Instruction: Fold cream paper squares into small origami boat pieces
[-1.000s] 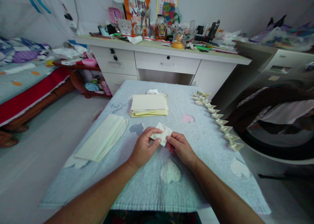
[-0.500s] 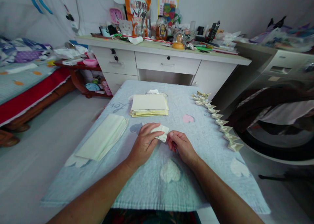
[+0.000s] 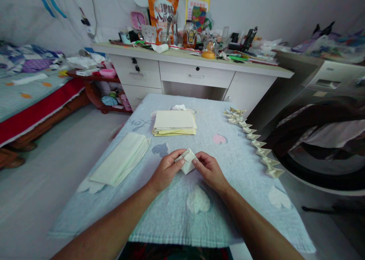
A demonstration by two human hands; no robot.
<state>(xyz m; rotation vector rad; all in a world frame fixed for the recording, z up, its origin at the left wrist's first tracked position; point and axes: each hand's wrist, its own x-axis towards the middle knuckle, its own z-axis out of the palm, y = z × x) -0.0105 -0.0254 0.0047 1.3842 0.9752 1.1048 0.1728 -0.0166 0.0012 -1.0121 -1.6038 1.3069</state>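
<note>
A bed with a red-edged cover fills the left side of the room, and a pale desk crowded with bottles, bags and small clutter runs along the far wall. On the right stands a grey machine with a round door, dark cloth draped over it.

In the middle is the worktop, covered by a light blue towel printed with pale hearts. On its left lies a long folded sheet of pale green paper, set at a slant. Farther back, near the centre, sits a stack of cream and yellow sheets with a crumpled white scrap just behind it. Along the right edge runs a row of small folded paper pieces — one after another, from the far corner toward the near side.

Both forearms reach in from the bottom. The left hand and the right hand meet over the middle of the towel, each closed on the small folded paper between them — the left fingertips pinch its left edge, the right thumb and fingers grip its right side. The paper is held just above the cloth, in front of the stack and well apart from the row.
</note>
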